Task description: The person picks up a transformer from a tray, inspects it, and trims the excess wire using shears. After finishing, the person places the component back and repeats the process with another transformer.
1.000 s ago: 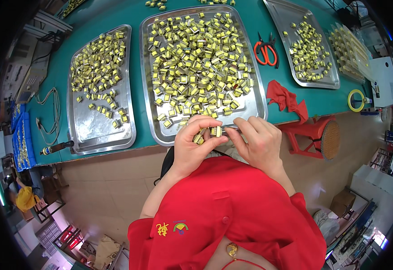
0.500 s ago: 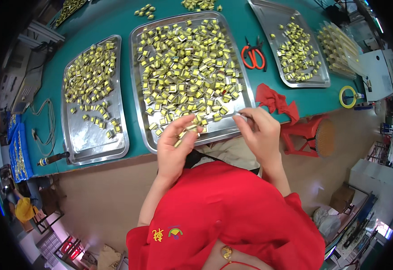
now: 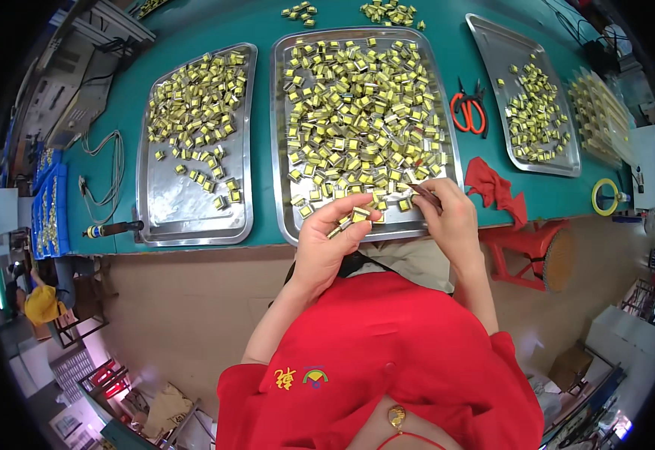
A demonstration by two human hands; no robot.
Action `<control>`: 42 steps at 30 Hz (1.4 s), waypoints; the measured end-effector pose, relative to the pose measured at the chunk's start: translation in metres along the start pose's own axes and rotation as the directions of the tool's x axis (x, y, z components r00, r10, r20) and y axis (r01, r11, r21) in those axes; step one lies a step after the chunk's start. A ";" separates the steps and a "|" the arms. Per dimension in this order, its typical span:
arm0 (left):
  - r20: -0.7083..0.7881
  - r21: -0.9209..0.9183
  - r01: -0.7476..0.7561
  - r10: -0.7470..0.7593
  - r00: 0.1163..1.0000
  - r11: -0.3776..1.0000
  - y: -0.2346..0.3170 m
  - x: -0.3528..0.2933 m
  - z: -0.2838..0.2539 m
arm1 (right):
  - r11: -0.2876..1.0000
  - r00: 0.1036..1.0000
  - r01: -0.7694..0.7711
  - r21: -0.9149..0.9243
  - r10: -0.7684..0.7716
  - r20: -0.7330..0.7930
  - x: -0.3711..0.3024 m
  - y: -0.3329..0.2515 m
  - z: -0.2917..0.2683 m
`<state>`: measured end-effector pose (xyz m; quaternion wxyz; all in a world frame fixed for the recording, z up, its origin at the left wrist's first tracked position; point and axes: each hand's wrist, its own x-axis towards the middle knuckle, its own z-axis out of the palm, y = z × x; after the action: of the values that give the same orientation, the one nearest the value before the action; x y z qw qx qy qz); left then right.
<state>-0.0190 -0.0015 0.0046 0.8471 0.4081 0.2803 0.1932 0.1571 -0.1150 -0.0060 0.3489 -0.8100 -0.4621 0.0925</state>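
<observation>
My left hand (image 3: 321, 247) is closed on a few small yellow-taped transformers (image 3: 359, 215), pinched between thumb and fingers above the near edge of the middle metal tray (image 3: 277, 142). To its right, my right hand (image 3: 455, 225) grips a slim dark-brown pointed tool (image 3: 426, 196), perhaps tweezers. The tool's tip points left, over loose transformers near the tray's front right corner. Many more yellow transformers (image 3: 357, 112) fill the middle tray in a heap.
A left metal tray (image 3: 181, 214) and a right metal tray (image 3: 492, 45) hold more transformers. Orange-handled pliers (image 3: 477, 116), a red cloth (image 3: 492, 191) and a dark-handled tool (image 3: 114, 228) lie on the green table. A red stool (image 3: 522, 247) stands at the right.
The view has shifted, so the trays appear farther right. My right hand has turned, showing the dark tool, and is closer to my left hand, which still holds transformers.
</observation>
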 end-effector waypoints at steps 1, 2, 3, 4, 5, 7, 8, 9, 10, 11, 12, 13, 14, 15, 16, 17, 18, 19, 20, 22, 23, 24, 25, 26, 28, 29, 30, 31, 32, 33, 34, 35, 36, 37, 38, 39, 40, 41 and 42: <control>-0.008 0.037 -0.014 0.014 1.000 0.999 -0.001 0.000 0.000 | 1.000 1.000 -0.014 0.016 0.014 0.023 -0.001 0.000 -0.001; -0.008 0.037 -0.012 0.013 1.000 0.999 -0.002 0.000 0.000 | 1.000 1.000 -0.016 0.015 0.015 0.023 -0.002 0.000 -0.001; -0.003 0.056 -0.050 0.050 0.999 0.997 -0.003 0.001 0.000 | 1.000 1.000 -0.017 0.004 0.017 -0.010 -0.004 0.000 0.000; 0.003 0.075 -0.087 0.087 0.996 0.993 -0.003 0.001 0.000 | 1.000 0.999 -0.020 -0.008 0.019 -0.044 -0.005 -0.001 0.000; 0.004 0.075 -0.084 0.084 0.996 0.994 -0.003 0.001 0.001 | 1.000 0.999 -0.022 -0.009 0.022 -0.044 -0.007 -0.002 -0.002; 0.000 0.077 -0.094 0.095 0.996 0.993 -0.002 0.002 0.001 | 0.997 0.997 -0.055 -0.052 0.052 -0.058 -0.010 -0.002 -0.006; -0.001 0.078 -0.093 0.093 0.996 0.993 -0.002 0.002 0.000 | 0.997 0.997 -0.056 -0.051 0.053 -0.057 -0.011 -0.001 -0.006; 0.007 0.059 -0.099 0.099 0.995 0.993 -0.003 0.004 -0.002 | 0.997 0.997 -0.051 -0.052 0.049 -0.052 -0.011 0.002 -0.005; 0.015 0.040 -0.104 0.104 0.995 0.994 -0.004 0.004 -0.003 | 0.997 0.998 -0.047 -0.053 0.045 -0.047 -0.012 0.003 -0.005; 0.015 0.041 -0.104 0.103 0.995 0.994 -0.004 0.005 -0.004 | 0.997 0.998 -0.048 -0.052 0.046 -0.047 -0.012 0.002 -0.004; 0.028 0.016 -0.103 0.102 0.994 0.995 -0.002 0.005 -0.005 | 0.998 0.998 -0.043 -0.054 0.040 -0.055 -0.010 0.000 -0.004; 0.037 -0.010 -0.102 0.102 0.994 0.995 -0.002 0.004 -0.005 | 0.998 0.998 -0.036 -0.054 0.033 -0.059 -0.010 -0.001 -0.003; 0.031 -0.007 -0.106 0.107 0.994 0.994 -0.001 0.003 -0.006 | 0.998 0.998 -0.031 -0.048 0.028 -0.057 -0.010 -0.002 -0.003; 0.028 -0.004 -0.120 0.120 0.992 0.993 0.001 0.001 -0.005 | 0.999 0.998 -0.023 -0.049 0.020 -0.059 -0.009 -0.004 -0.002; 0.018 0.003 -0.140 0.140 0.990 0.990 0.004 -0.002 -0.005 | 0.999 0.998 -0.007 -0.043 0.004 -0.059 -0.008 -0.006 -0.002; -0.004 0.019 -0.163 0.163 0.987 0.986 0.005 -0.001 -0.009 | 1.000 0.998 0.021 -0.020 -0.022 -0.053 -0.007 -0.005 0.001; -0.038 0.027 -0.166 0.167 0.985 0.986 0.003 -0.001 -0.013 | 0.999 0.998 0.023 -0.026 -0.024 -0.050 -0.009 -0.002 0.000; -0.065 0.037 -0.169 0.171 0.983 0.985 0.007 0.001 -0.018 | 0.999 0.998 0.023 -0.034 -0.025 -0.052 -0.010 0.000 -0.001; -0.079 0.117 -0.242 0.252 0.964 0.963 0.016 0.004 -0.024 | 1.000 0.999 0.012 -0.028 -0.013 -0.048 -0.010 -0.002 -0.002; -0.230 0.296 -0.354 0.425 0.875 0.887 0.037 0.010 -0.036 | 0.999 0.998 0.007 -0.034 -0.009 -0.055 -0.013 -0.006 -0.005; -0.300 0.372 -0.385 0.502 0.811 0.845 0.045 0.012 -0.044 | 0.999 0.998 0.017 -0.042 -0.019 -0.065 -0.014 -0.006 -0.006; -0.396 0.326 -0.405 0.513 0.762 0.854 0.051 0.015 -0.060 | 0.999 0.997 0.046 -0.018 -0.047 -0.059 -0.014 -0.007 -0.005; -0.414 0.313 -0.443 0.541 0.732 0.840 0.056 0.018 -0.075 | 1.000 0.998 0.026 -0.017 -0.027 -0.059 -0.016 -0.004 -0.007; -0.426 0.368 -0.467 0.592 0.684 0.804 0.064 0.024 -0.086 | 1.000 0.998 -0.007 -0.030 0.005 -0.058 -0.016 -0.003 -0.006; -0.435 0.427 -0.490 0.647 0.626 0.760 0.079 0.028 -0.101 | 1.000 0.999 -0.003 -0.019 0.002 -0.048 -0.015 -0.001 -0.005; -0.464 0.393 -0.542 0.669 0.581 0.743 0.085 0.027 -0.106 | 1.000 0.999 -0.004 -0.013 0.004 -0.038 -0.014 -0.001 -0.006; -0.493 0.356 -0.593 0.684 0.537 0.722 0.087 0.025 -0.109 | 1.000 0.999 0.000 -0.011 0.000 -0.038 -0.014 0.000 -0.007; -0.489 0.355 -0.595 0.686 0.539 0.721 0.091 0.024 -0.109 | 1.000 0.999 0.007 0.001 -0.007 -0.041 -0.014 0.000 -0.006; -0.490 0.370 -0.627 0.717 0.495 0.685 0.093 0.022 -0.108 | 1.000 0.999 0.011 0.011 -0.011 -0.043 -0.014 0.001 -0.007; -0.492 0.382 -0.656 0.744 0.452 0.651 0.092 0.021 -0.104 | 1.000 0.999 0.005 0.004 -0.005 -0.048 -0.015 0.002 -0.008; -0.496 0.418 -0.628 0.745 0.447 0.656 0.090 0.021 -0.102 | 0.999 0.997 0.026 0.021 -0.024 -0.072 -0.015 0.002 -0.007; -0.490 0.405 -0.629 0.739 0.463 0.663 0.084 0.020 -0.096 | 0.999 0.995 0.044 0.033 -0.040 -0.097 -0.016 0.002 -0.007; -0.439 0.406 -0.582 0.709 0.552 0.704 0.076 0.019 -0.086 | 1.000 0.994 0.027 0.016 -0.025 -0.106 -0.017 0.002 -0.008; -0.384 0.410 -0.534 0.672 0.634 0.739 0.068 0.017 -0.077 | 0.998 0.995 -0.009 0.070 0.016 -0.101 -0.018 0.002 -0.010; -0.277 0.393 -0.551 0.666 0.692 0.736 0.057 0.017 -0.066 | 0.992 0.993 -0.053 0.116 0.064 -0.096 -0.020 0.004 -0.013; -0.189 0.430 -0.500 0.616 0.765 0.752 0.050 0.013 -0.052 | 0.967 0.988 -0.116 0.226 0.135 -0.072 -0.020 0.005 -0.011; -0.114 0.438 -0.458 0.553 0.825 0.773 0.041 0.008 -0.041 | 0.964 0.992 -0.073 0.257 0.098 -0.085 -0.018 0.006 -0.010; -0.034 0.450 -0.418 0.483 0.875 0.789 0.032 0.005 -0.031 | 0.932 0.991 -0.115 0.343 0.130 -0.022 -0.016 0.000 -0.012; 0.091 0.509 -0.432 0.453 0.887 0.745 0.025 0.005 -0.024 | 0.901 0.991 -0.134 0.411 0.128 0.044 -0.013 -0.008 -0.016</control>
<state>-0.0327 0.0296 0.0109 0.6306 0.6704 0.2329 0.3140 0.1517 -0.1305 0.0084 0.5016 -0.7463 -0.3794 0.2181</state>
